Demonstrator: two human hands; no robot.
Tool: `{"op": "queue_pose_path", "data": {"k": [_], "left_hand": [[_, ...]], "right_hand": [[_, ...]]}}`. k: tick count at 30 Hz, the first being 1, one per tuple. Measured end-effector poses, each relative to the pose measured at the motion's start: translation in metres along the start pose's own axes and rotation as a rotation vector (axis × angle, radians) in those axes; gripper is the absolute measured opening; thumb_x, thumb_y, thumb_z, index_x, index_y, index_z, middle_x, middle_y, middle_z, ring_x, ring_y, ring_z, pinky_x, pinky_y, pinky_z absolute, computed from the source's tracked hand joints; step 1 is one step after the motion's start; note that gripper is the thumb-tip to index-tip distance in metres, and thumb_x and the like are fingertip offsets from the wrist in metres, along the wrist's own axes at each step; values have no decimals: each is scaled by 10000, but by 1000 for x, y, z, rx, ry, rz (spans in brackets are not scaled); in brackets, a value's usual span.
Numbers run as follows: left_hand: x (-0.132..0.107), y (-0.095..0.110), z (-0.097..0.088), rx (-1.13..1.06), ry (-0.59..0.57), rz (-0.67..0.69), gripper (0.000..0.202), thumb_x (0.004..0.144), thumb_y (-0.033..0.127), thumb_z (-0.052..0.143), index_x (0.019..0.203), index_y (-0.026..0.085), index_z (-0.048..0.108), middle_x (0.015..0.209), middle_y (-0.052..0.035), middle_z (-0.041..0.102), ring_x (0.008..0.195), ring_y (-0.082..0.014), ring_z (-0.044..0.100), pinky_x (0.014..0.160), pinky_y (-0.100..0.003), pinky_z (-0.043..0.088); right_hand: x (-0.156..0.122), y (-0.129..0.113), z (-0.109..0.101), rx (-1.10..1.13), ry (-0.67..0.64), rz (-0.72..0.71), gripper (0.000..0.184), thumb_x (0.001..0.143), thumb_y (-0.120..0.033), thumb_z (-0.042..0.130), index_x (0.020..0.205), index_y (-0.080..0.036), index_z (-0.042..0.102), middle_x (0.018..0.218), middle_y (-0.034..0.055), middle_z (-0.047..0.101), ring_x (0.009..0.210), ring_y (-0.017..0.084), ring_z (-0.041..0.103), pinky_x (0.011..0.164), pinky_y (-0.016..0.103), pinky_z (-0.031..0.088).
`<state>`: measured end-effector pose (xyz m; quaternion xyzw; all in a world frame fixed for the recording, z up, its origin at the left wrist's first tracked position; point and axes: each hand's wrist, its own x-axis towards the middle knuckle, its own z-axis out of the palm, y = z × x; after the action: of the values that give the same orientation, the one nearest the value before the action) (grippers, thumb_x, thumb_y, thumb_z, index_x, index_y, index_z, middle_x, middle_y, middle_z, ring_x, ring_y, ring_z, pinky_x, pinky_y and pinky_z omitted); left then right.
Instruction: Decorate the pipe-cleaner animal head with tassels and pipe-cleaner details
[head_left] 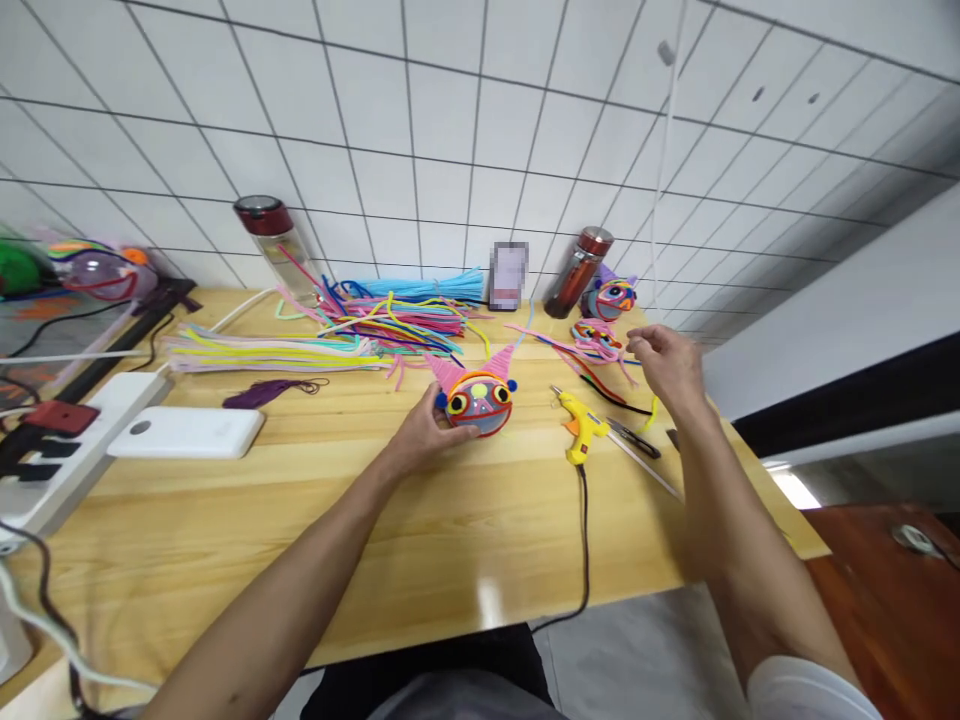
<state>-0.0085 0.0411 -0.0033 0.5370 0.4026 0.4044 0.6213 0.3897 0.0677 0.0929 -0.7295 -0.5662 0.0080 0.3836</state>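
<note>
My left hand [429, 432] is closed around the side of a round craft head [480, 408], its thumb along the lower front. The head has pink pipe-cleaner ears, yellow-ringed eyes, blue pompoms and a red-outlined mouth. At the right, my right hand [667, 365] hovers over the table with bent fingers drawn together; whatever is between them cannot be made out. Just left of it lies a small bundle of coloured pipe-cleaner pieces [598, 338]. Below, a yellow hot glue gun [580, 425] rests beside dark-handled scissors [636, 440] and a thin white stick [646, 468].
Piles of pipe cleaners [409, 325] lie toward the wall, near a phone [509, 277], a glass bottle [277, 240] and a red flask [579, 273]. Another craft head [609, 297] stands behind. A power bank [187, 432] and power strip [71, 465] are left. The glue gun's cord [586, 550] crosses the front edge.
</note>
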Motion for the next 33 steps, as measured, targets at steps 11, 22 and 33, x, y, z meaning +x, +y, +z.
{"op": "queue_pose_path", "data": {"k": [11,22,33], "left_hand": [[-6,13,1,-20,-34,16,897,645,518,999,1343,193,539,1412,-167,712,1268,-367,729,1073,-486,605],[-5,4,0,-233,-17,111,766,711,542,961,1269,207,557,1353,-143,715,1264,-341,710,1099,-467,570],[-4,7,-3,-317,72,217,738,791,501,919,1358,189,565,1391,-148,719,1292,-335,701,1176,-499,535]], "right_hand": [[24,-85,65,-24,-273,-309,231,920,-318,642,1000,-233,841,941,48,843,869,249,750,810,352,532],[40,-102,180,-42,-537,-325,242,874,-247,676,1020,-236,868,1108,97,863,1083,336,794,973,430,590],[35,-109,221,7,-536,-414,487,818,-567,731,1123,-203,838,1091,126,860,1059,407,803,923,495,630]]}}
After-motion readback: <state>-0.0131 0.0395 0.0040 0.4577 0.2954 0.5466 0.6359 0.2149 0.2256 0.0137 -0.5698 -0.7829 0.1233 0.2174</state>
